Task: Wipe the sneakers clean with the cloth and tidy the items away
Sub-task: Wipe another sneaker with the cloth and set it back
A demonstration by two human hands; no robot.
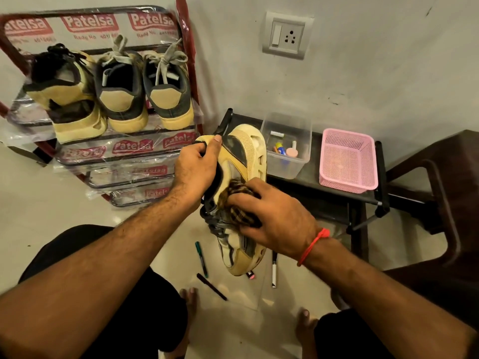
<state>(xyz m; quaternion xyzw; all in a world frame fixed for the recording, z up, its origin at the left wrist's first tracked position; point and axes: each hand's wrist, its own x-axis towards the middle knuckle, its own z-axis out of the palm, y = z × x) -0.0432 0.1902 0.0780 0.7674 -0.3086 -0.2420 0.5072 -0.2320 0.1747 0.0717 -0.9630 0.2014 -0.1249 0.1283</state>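
A yellow and grey sneaker (pixel 243 161) hangs in the air at the centre, heel up and toe down. My left hand (pixel 197 167) grips it at the heel collar, thumb on the outside. My right hand (pixel 274 218) presses a bunched brown checked cloth (pixel 234 193) against the shoe's side near the laces. Three more sneakers stand on the top shelf of the rack (pixel 124 149): a matching yellow one (pixel 67 99) at the left and a grey pair (pixel 145 92) beside it.
A black low table (pixel 329 200) at the right carries a clear plastic box (pixel 287 151) with small items and a pink mesh basket (pixel 347 161). Several markers (pixel 202 260) lie on the tiled floor below the shoe. A brown plastic chair (pixel 440 193) stands at far right.
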